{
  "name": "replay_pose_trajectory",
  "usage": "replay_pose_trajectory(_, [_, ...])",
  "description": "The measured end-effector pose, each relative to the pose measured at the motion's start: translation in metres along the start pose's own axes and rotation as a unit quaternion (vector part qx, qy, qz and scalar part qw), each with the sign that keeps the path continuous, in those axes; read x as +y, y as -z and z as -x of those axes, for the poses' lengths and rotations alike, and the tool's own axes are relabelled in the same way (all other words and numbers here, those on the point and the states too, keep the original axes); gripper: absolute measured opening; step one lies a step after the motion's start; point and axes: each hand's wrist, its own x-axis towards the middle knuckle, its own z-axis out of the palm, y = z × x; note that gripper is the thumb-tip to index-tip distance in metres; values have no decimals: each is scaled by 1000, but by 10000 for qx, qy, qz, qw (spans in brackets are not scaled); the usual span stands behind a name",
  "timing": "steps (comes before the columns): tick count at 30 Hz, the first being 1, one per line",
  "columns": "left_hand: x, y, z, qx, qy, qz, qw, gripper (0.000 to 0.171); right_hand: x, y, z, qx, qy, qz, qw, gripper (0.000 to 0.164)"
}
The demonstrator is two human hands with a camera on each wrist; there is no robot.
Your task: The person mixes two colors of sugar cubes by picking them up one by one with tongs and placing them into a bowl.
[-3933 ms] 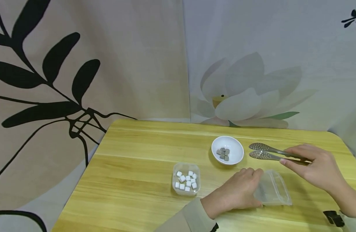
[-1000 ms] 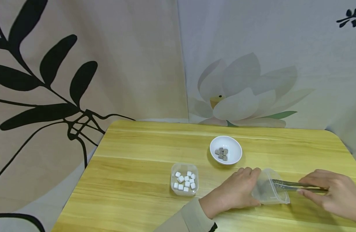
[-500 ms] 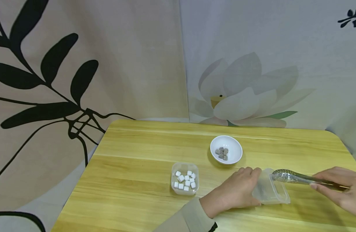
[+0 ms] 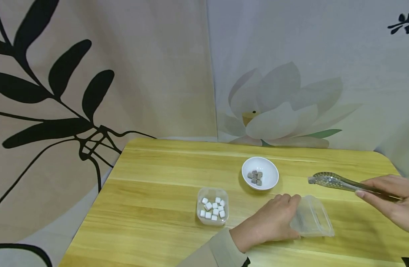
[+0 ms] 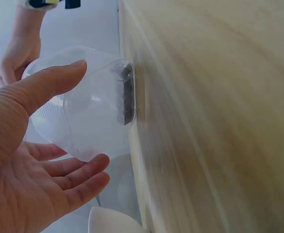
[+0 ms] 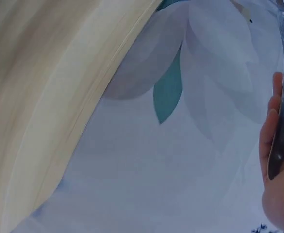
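My right hand [image 4: 391,196] grips metal tongs [image 4: 352,186] with perforated tips, held above the table at the right. Between those tips sits a grey cube [image 4: 311,180]. Low at centre right, my left hand [image 4: 269,218] holds a clear plastic container [image 4: 313,220] tilted on its side, its mouth facing right. The left wrist view shows thumb and fingers around this container [image 5: 93,109], with grey cubes [image 5: 127,94] along its lower wall. A white bowl [image 4: 271,180] holding several grey cubes [image 4: 254,181] stands behind my left hand. In the right wrist view, the tongs [image 6: 283,97] lie along the fingers.
Left of my left hand stands a second clear container [image 4: 202,218] with several white cubes [image 4: 215,212] inside. Everything rests on a yellow wooden table [image 4: 151,207]. A printed curtain [image 4: 171,74] hangs right behind its back edge.
My right hand has drawn the tongs out of the tilted container and raised them, now with a grey cube in the tips. The left hand and the container stay in place.
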Motion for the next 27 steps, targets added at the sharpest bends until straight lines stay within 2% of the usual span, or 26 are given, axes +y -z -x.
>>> replay_pose_trajectory(3, [0, 0, 0, 22, -23, -21, 10000, 75, -8, -12, -9, 139, 118, -255, 9995, 23])
replay_pose_trajectory(7, [-1, -1, 0, 67, -39, -44, 10000, 74, -16, -35, -21, 378, 711, -668, 9945, 31])
replay_pose_trajectory(8, [0, -1, 0, 67, -40, -39, 10000, 75, -18, -40, -23, 358, 734, -736, 9939, 31])
replay_pose_trajectory(13, [-1, -1, -1, 19, -42, 6, 10000, 76, -27, -63, -30, 88, 462, -855, 9952, 26])
replay_pose_trajectory(17, [-1, -2, -1, 26, -55, -55, 10000, 76, -28, -74, -30, -170, 276, -936, 9951, 24])
replay_pose_trajectory(21, [0, -2, -1, 13, -39, -76, 10000, 77, -25, -73, -24, -228, 67, -969, 9950, 27])
replay_pose_trajectory(27, [0, -1, -1, 35, 12, -95, 9999, 78, -16, -59, -15, -234, -193, -1223, 9920, 31])
